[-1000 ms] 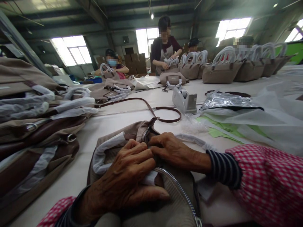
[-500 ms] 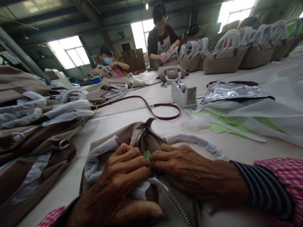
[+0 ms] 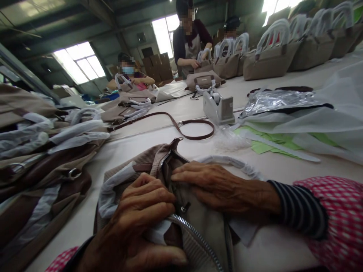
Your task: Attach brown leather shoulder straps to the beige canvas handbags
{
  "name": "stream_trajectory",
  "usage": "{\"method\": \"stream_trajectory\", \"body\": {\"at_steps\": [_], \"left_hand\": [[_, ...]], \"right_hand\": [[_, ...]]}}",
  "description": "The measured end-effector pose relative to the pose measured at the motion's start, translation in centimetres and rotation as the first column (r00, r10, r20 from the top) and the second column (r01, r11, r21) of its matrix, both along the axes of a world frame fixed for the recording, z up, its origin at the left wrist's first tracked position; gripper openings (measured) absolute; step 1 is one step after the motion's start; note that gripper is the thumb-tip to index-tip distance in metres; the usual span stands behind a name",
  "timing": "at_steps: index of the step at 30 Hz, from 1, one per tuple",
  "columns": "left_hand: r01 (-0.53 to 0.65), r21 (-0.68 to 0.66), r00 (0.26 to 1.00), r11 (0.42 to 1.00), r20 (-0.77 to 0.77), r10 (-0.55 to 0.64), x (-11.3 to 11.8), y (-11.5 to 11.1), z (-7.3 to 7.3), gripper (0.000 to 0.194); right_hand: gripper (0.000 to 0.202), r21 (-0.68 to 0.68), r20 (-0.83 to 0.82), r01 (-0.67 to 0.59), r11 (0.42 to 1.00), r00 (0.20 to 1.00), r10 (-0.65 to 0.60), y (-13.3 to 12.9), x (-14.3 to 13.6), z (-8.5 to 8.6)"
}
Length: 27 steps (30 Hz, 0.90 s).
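A taupe ribbed handbag (image 3: 150, 155) lies unzipped before me, its metal-toothed zipper (image 3: 202, 236) spread apart. My left hand (image 3: 144, 215) grips the bag's near left edge, fingers bent over the opening. Flat against the grey-brown lining (image 3: 208, 223) rests my right hand (image 3: 215, 185), its fingers stretched out. Between the hands a small zipper pull (image 3: 185, 207) shows on the lining. One white-wrapped handle (image 3: 109, 192) curves beside my left hand; another wrapped handle (image 3: 241, 165) arches behind my right one. The inside of the bag is mostly hidden.
Bags with wrapped handles (image 3: 76, 132) are piled on the left. A brown strap (image 3: 198, 136) and a tape dispenser (image 3: 218, 107) lie beyond the handbag. Green sheets (image 3: 266, 145) and a clear plastic pouch (image 3: 283, 104) are at right. Co-workers (image 3: 195, 41) handle bags across the table.
A bit of green seen in the bag's opening is now out of sight. My right hand has straightened its fingers and shifted slightly left, uncovering the lining and zipper pull.
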State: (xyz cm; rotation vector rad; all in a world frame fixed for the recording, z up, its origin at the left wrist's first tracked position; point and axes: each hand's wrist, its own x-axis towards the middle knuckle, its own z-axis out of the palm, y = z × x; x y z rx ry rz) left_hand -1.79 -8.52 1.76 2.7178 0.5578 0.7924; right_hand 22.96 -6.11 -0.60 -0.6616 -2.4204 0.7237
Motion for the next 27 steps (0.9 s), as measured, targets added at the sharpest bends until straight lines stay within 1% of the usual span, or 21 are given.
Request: {"method": "stream_trajectory", "body": {"at_steps": [1,3,4,6,8,10,12,15,18,20,22,25,27], "left_hand": [[0.01,-0.021,1.0,1.0,0.016,-0.01,0.0,-0.1,0.0,0.043],[0.025,-0.036,1.0,0.999,0.011,-0.025,0.2,-0.2,0.2,0.043],[0.029,-0.035,1.0,0.999,-0.004,-0.029,0.2,-0.2,0.3,0.044],[0.03,-0.032,0.999,0.999,-0.039,-0.032,0.3,-0.1,0.4,0.046],[0.026,-0.034,0.998,0.999,-0.054,-0.027,0.3,-0.1,0.4,0.048],[0.024,-0.033,0.998,0.999,-0.061,-0.026,0.2,0.0,0.4,0.049],[0.017,-0.001,0.998,1.0,-0.064,-0.018,0.1,0.0,0.4,0.049],[-0.013,0.067,0.998,0.998,-0.063,0.017,0.1,0.0,0.5,0.051],[-0.031,0.058,0.998,0.998,-0.06,0.035,0.0,-0.1,0.4,0.055],[-0.035,0.04,0.998,0.999,-0.056,0.038,0.0,-0.2,0.2,0.059],[-0.041,0.041,0.998,0.998,-0.042,0.043,-0.2,-0.3,0.0,0.062],[-0.042,0.04,0.999,0.998,-0.014,0.043,-0.5,-0.4,-0.1,0.064],[-0.05,0.022,0.999,0.998,0.008,0.05,-0.6,-0.3,-0.1,0.063]], "right_hand": [[0.039,-0.072,-0.055,0.034,0.997,0.998,-0.037,-0.1,0.4,0.3],[0.032,-0.199,-0.114,0.086,0.976,0.987,-0.11,-0.4,1.1,0.8],[0.027,-0.234,-0.109,0.092,0.968,0.987,-0.12,-0.7,1.4,0.9],[0.017,-0.23,-0.036,0.07,0.971,0.996,-0.08,-1.3,1.4,1.0],[0.012,-0.157,0.065,0.048,0.986,0.997,-0.038,-2.1,1.0,1.0],[0.011,-0.087,0.137,0.067,0.994,0.989,-0.054,-2.8,0.3,0.8],[0.013,-0.048,0.173,0.087,0.995,0.982,-0.078,-3.3,-0.4,0.6],[0.011,-0.005,0.212,0.067,0.998,0.975,-0.065,-3.8,-0.8,0.5],[0.012,0.056,0.257,0.08,0.995,0.962,-0.092,-3.7,-0.6,0.4],[0.016,0.134,0.29,0.102,0.986,0.947,-0.137,-2.9,-0.7,0.3],[0.016,0.249,0.319,0.139,0.959,0.923,-0.216,-1.3,-1.3,0.1],[0.012,0.414,0.332,0.231,0.88,0.863,-0.382,1.9,-2.9,-0.4],[0.011,0.462,0.319,0.288,0.839,0.829,-0.46,3.5,-4.0,-0.9]]}}
